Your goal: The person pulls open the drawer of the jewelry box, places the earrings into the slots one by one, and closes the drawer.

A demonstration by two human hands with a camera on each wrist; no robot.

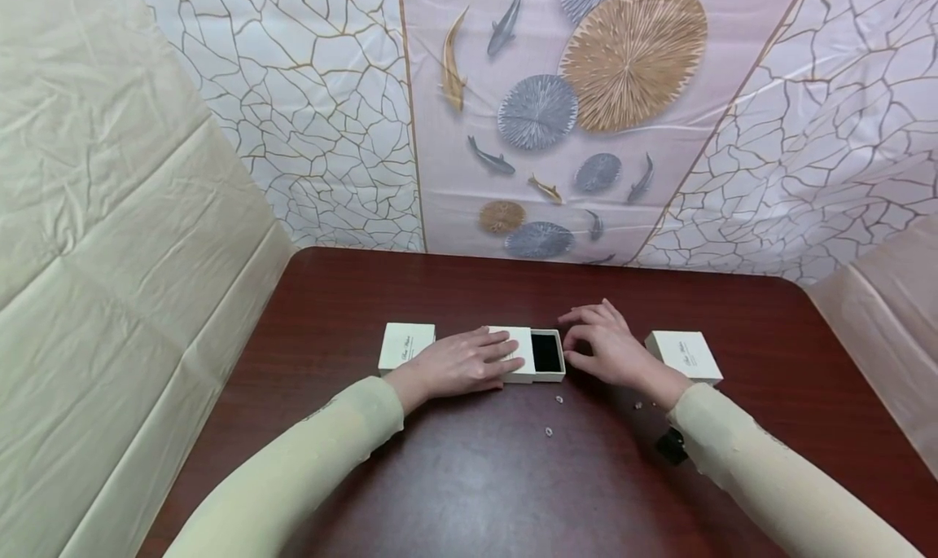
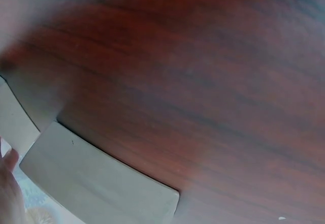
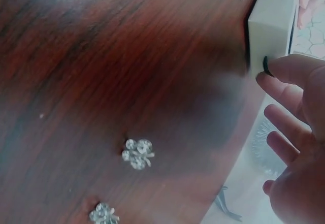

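Observation:
My left hand [image 1: 467, 361] lies across the top of a white slide-out gift box [image 1: 524, 342], fingers extended over its sleeve. The drawer [image 1: 560, 369] sticks out to the right, showing a black lining [image 1: 545, 353]. My right hand [image 1: 607, 350] is at the drawer's outer end, where thumb and index finger pinch a small black pull tab [image 3: 267, 65]. Its other fingers are loosely bent. In the right wrist view, two clear-stoned flower-shaped earrings [image 3: 137, 154] lie on the table near this hand. Small sparkling pieces [image 1: 549, 432] also lie in front of the drawer.
White lidded boxes with printed lettering stand on both sides: one at the left [image 1: 406, 342], another at the right [image 1: 685, 354] behind the right wrist. A black item [image 1: 670, 445] shows beneath the right sleeve. The dark red table [image 1: 469, 493] meets a patterned cloth backdrop.

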